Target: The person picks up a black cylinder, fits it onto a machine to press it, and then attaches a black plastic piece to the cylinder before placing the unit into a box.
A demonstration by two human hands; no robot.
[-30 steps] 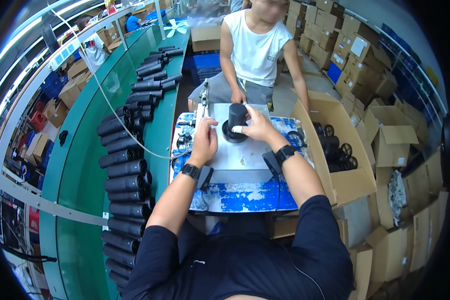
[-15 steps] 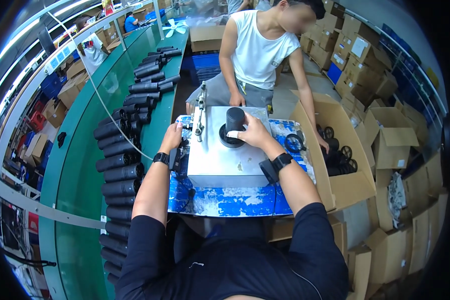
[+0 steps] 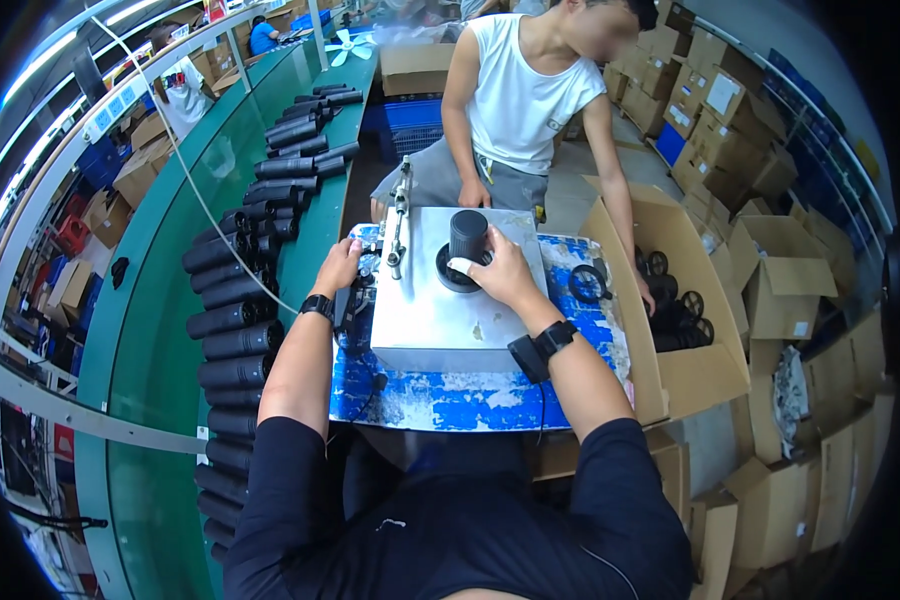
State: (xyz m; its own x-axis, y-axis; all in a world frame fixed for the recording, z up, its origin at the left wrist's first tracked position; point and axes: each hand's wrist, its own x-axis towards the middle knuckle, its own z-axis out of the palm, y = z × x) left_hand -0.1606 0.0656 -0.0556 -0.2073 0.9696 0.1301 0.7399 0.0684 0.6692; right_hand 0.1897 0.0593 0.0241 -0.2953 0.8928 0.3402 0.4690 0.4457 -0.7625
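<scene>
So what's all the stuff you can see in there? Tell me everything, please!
Cylinder: one, black, upright on the metal box
Round base: one, black, around the cylinder's foot
Metal box: one, silver, on the table
Metal fitting: one, silver, along the box's left edge
Table: one, worn blue and white, in front
Ring: one, black, table's right side
Carton: one, brown, open, right, holding black parts
Bench: one, green, left
Tubes: many, black, along the bench
Fan blades: one set, white, bench's far end
Co-worker: one, white top, behind the table
Stacked boxes: many, brown, back right
Left hand: one, bare, beside the metal box
Right hand: one, bare, holding the cylinder
</scene>
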